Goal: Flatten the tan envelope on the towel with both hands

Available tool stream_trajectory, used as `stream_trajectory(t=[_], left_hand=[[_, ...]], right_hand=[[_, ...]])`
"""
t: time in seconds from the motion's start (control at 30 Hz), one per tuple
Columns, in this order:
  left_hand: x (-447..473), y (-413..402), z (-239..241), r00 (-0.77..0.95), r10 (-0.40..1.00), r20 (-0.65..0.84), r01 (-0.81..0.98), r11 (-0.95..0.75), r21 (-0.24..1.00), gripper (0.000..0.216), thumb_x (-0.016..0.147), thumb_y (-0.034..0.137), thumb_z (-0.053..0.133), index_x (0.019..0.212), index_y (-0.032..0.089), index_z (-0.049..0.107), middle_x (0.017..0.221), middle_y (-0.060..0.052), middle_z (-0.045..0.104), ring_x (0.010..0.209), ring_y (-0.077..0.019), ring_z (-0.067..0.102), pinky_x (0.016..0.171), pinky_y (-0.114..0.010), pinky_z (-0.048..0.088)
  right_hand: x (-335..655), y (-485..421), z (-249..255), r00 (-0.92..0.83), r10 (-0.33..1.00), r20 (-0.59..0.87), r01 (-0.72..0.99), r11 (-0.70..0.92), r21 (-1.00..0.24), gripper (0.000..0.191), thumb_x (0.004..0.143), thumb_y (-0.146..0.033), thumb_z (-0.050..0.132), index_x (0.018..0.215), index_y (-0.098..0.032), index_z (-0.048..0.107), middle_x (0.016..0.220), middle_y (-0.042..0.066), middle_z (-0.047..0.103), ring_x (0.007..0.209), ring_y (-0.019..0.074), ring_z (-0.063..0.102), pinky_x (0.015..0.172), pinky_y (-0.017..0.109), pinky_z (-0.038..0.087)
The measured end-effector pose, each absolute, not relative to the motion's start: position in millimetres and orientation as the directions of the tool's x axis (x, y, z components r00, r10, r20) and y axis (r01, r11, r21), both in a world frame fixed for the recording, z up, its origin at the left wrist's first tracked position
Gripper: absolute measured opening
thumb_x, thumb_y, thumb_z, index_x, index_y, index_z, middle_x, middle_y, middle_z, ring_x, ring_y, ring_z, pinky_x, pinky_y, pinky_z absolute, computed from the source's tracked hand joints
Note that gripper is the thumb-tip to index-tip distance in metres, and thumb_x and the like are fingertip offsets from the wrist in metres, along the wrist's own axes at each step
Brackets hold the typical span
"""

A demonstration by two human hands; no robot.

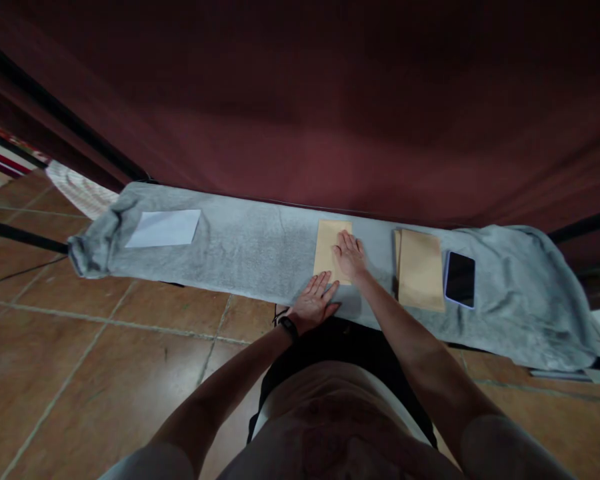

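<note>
Brown paper (pixel 326 247) lies partly under your right hand (pixel 350 256), which rests flat, thumb apart; its near edge meets your left hand (pixel 312 307), fingers spread.

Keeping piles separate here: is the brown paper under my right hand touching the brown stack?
Apart. The head view shows grey cloth between the brown paper and the brown stack.

Can read no text or label on the brown paper (pixel 326 245) at centre, the brown stack (pixel 421 273) at right or the white sheet (pixel 164 228) at left. Can make out no number on the phone (pixel 461 279) farther right.
</note>
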State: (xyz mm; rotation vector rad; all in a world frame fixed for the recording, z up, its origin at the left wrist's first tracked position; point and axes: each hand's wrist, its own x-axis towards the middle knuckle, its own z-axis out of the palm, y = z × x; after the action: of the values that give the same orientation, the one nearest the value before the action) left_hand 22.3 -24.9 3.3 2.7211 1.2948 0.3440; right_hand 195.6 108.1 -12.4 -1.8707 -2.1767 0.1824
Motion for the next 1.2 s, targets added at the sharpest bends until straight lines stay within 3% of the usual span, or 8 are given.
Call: stream_trajectory(t=[0.2, 0.5, 0.77, 0.93, 1.2], left_hand=[[23.1, -24.3, 1.9, 0.607, 0.781, 0.144, 0.757, -0.624, 0.192, 0.063, 0.098, 0.049, 0.043, 0.151, 0.015, 0.034, 0.162, -0.017, 0.021, 0.150, -0.0290, 0.019, 0.121, -0.049, 0.023], [20.9, -23.3, 1.3, 0.610, 0.775, 0.164, 0.757, -0.631, 0.168, 0.063, 0.098, 0.047, 0.044, 0.150, 0.014, 0.036, 0.161, -0.016, 0.023, 0.149, -0.0281, 0.020, 0.122, -0.048, 0.022], [20.3, -22.8, 1.2, 0.609, 0.777, 0.159, 0.760, -0.629, 0.164, 0.058, 0.097, 0.036, 0.045, 0.150, 0.013, 0.037, 0.161, -0.016, 0.025, 0.149, -0.0269, 0.023, 0.122, -0.048, 0.023], [20.3, -22.9, 5.1, 0.609, 0.781, 0.139, 0.768, -0.624, 0.143, 0.060, 0.095, 0.027, 0.042, 0.153, 0.016, 0.031, 0.162, -0.013, 0.023, 0.150, -0.0252, 0.020, 0.122, -0.047, 0.022], [30.5, -24.5, 2.6, 0.524, 0.834, 0.175, 0.824, -0.548, 0.143, 0.059, 0.097, 0.028, 0.035, 0.153, 0.011, 0.029, 0.158, -0.014, 0.032, 0.149, -0.0241, 0.024, 0.122, -0.047, 0.023]], right_hand=[[192.8, 87.9, -15.1, -0.127, 0.985, 0.118, 0.950, 0.155, -0.270, 0.060, 0.103, -0.039, 0.028, 0.152, -0.004, 0.030, 0.159, 0.017, 0.028, 0.147, 0.0279, 0.026, 0.120, 0.046, 0.016], [194.0, 30.6, -15.8, -0.117, 0.981, 0.153, 0.951, 0.155, -0.266, 0.057, 0.104, -0.036, 0.025, 0.149, -0.003, 0.036, 0.157, 0.018, 0.032, 0.146, 0.0277, 0.031, 0.120, 0.046, 0.021], [193.9, -37.4, -8.7, -0.266, 0.931, 0.248, 0.916, 0.324, -0.235, 0.052, 0.104, -0.031, 0.030, 0.151, -0.011, 0.035, 0.155, 0.013, 0.038, 0.144, 0.0239, 0.036, 0.121, 0.047, 0.022], [200.0, -61.7, -8.0, -0.256, 0.929, 0.269, 0.921, 0.319, -0.224, 0.051, 0.104, -0.034, 0.035, 0.151, -0.014, 0.037, 0.154, 0.010, 0.040, 0.142, 0.0234, 0.040, 0.121, 0.046, 0.022], [197.3, -59.4, -9.7, -0.222, 0.931, 0.289, 0.930, 0.291, -0.225, 0.050, 0.103, -0.033, 0.039, 0.149, -0.015, 0.040, 0.152, 0.011, 0.043, 0.140, 0.0247, 0.043, 0.120, 0.047, 0.023]])
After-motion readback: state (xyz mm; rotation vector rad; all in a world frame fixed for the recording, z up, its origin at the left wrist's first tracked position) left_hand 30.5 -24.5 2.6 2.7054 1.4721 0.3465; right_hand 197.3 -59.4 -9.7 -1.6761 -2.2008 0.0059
